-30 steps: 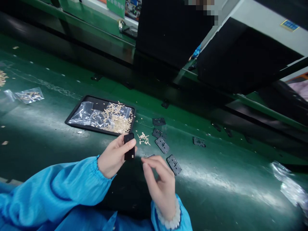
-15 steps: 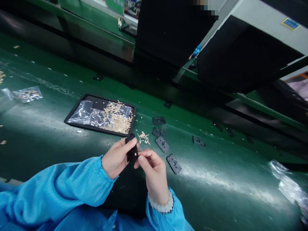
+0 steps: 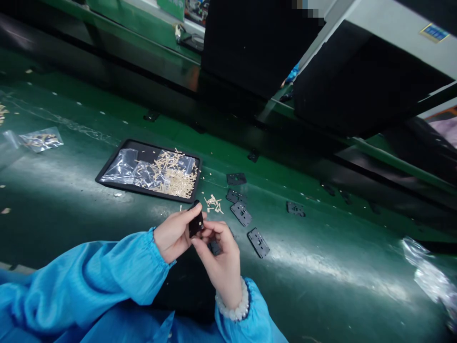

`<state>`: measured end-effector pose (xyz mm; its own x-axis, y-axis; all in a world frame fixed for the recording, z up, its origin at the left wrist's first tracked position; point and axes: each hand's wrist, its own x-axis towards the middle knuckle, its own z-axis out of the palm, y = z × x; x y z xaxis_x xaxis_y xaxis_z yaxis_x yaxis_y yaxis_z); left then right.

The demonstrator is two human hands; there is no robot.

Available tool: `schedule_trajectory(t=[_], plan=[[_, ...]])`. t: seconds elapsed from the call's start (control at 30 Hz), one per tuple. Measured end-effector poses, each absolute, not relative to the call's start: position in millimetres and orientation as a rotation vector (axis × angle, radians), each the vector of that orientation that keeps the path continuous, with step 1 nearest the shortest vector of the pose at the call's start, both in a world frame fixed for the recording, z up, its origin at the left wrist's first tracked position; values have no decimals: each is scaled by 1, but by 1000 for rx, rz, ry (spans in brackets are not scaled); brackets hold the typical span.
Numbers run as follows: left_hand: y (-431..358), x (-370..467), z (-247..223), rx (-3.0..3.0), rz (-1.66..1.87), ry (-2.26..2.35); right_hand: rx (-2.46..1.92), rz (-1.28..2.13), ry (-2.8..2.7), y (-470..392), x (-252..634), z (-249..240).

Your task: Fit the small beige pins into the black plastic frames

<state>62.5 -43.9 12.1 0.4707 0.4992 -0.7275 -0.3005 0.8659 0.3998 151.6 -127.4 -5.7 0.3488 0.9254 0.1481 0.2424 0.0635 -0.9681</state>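
Observation:
My left hand (image 3: pixel 174 234) is closed on a small black plastic plate (image 3: pixel 195 226), which stands tilted with the thumb on its upper end. One small pale piece shows on its face. My right hand (image 3: pixel 221 257), with a beaded bracelet at the wrist, is closed at the plate's lower edge, thumb and fingers on either side of the corner. Whether a tiny piece is also between these fingers is hidden. Behind the right fingers lies another dark part (image 3: pixel 215 247), mostly covered. A small heap of pale strips (image 3: pixel 213 204) lies just beyond the hands.
A black tray (image 3: pixel 119 188) with clear bags and many pale strips stands beyond my left hand. Several flat black plates (image 3: pixel 259 243) lie to the right on the green surface (image 3: pixel 321 305). A filled clear bag (image 3: pixel 42 139) is far left; crumpled clear plastic (image 3: pixel 424 271) lies far right.
My right hand has shifted slightly left, its thumb now under the plate's lower edge. The plate has turned a little. Small parts along the far strip have moved right; the tray and near plates stay put.

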Motion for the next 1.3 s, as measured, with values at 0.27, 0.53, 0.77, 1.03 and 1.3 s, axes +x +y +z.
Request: schedule_trajectory(t=[0.27,0.53,0.77,1.03,1.3], plan=[[-43,63,9,136,485,929,-1449,797,-1165,-126,162,-2],[-49,60,5,285,427,837,-1470,375,-2058,-116,196,18],[-24,49,-4,677,660,949,-1511,-166,-2000,-39,263,22],[21,27,-9,1678,958,969,-1876,-231,-1778,34,319,-16],[-12,92,-31,2560,269,895,-1801,34,-1818,-67,282,3]])
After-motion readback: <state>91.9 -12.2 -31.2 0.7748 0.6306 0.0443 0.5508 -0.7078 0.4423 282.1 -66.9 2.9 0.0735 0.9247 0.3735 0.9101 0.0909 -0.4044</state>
